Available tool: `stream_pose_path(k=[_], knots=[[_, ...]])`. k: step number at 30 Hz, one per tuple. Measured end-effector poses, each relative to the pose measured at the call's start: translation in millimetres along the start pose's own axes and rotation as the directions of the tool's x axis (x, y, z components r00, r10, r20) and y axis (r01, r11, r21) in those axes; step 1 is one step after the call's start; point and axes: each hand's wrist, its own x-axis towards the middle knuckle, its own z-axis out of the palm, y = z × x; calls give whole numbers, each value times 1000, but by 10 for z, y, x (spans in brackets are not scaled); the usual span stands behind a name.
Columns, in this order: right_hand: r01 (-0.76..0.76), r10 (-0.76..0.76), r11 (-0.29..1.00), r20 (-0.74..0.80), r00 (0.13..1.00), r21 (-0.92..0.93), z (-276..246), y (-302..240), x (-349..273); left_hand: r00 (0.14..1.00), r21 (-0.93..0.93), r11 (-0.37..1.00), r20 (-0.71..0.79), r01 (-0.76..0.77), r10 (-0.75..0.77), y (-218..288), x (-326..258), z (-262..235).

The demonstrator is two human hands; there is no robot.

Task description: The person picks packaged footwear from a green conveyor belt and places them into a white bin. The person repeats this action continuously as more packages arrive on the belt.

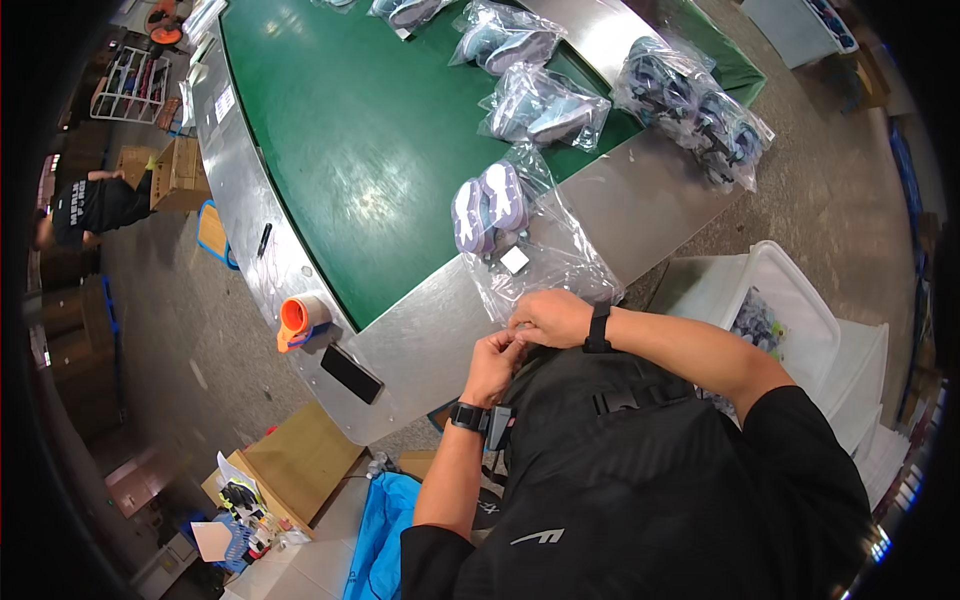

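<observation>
A clear plastic bag (567,250) lies flat on the metal end of the table, its mouth toward me. Inside it rests a pair of purple-grey shoes (488,207) with white-patterned soles showing. On the bag near the shoes is a small white square (514,260). My left hand (491,366) and my right hand (553,319) meet at the bag's near edge, fingertips pinched together on the plastic. The exact grip between the fingertips is mostly hidden.
More bagged shoes (548,108) lie on the green belt (350,150), with a bagged pile (690,105) at right. A tape roll (303,317), phone (351,374) and pen (264,240) sit on the metal rim. A white bin (800,290) stands right; another person (105,207) is far left.
</observation>
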Motion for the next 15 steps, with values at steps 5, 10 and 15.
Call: stream_pose_path(k=[5,10,15], knots=[[117,-122,990,-54,991,-81,-50,-63,-80,998,-112,993,68,28,-20,164,-91,61],[237,-254,957,-92,963,-168,-188,-195,-116,981,-521,836,171,170,-93,383,-179,82],[329,-333,938,-21,943,-111,-344,-241,-96,998,-268,962,34,55,-48,371,-55,-26]])
